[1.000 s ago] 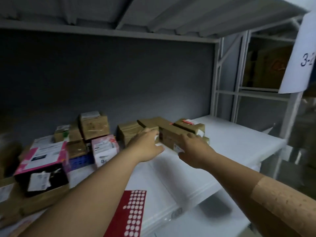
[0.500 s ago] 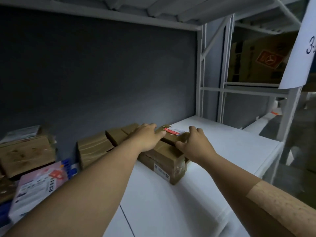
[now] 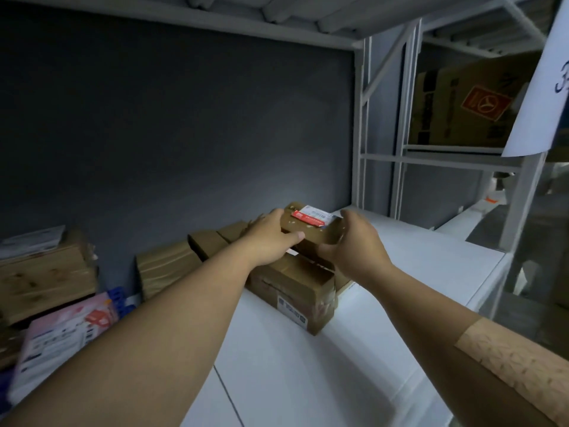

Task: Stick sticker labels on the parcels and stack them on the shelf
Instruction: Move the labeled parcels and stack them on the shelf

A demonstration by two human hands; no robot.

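Observation:
A small brown cardboard parcel (image 3: 311, 228) with a white and red label on top is held between both hands, raised a little above a larger brown parcel (image 3: 295, 288) that lies on the white shelf (image 3: 415, 272). My left hand (image 3: 271, 238) grips its left side, thumb along the front. My right hand (image 3: 351, 245) grips its right end, fingers curled over the top edge. More brown parcels (image 3: 172, 266) lie in a row behind, toward the dark back wall.
At the left stand a taped brown box (image 3: 46, 282) and a pink and white packet (image 3: 64, 337). White shelf uprights (image 3: 360, 134) rise at the right. A big carton (image 3: 468, 97) sits on the neighbouring rack. A white paper sign (image 3: 542, 81) hangs at the far right.
Both hands have closed on the small labelled parcel and lifted it off the row. The view has swung right, and the red sticker sheet has dropped out of sight.

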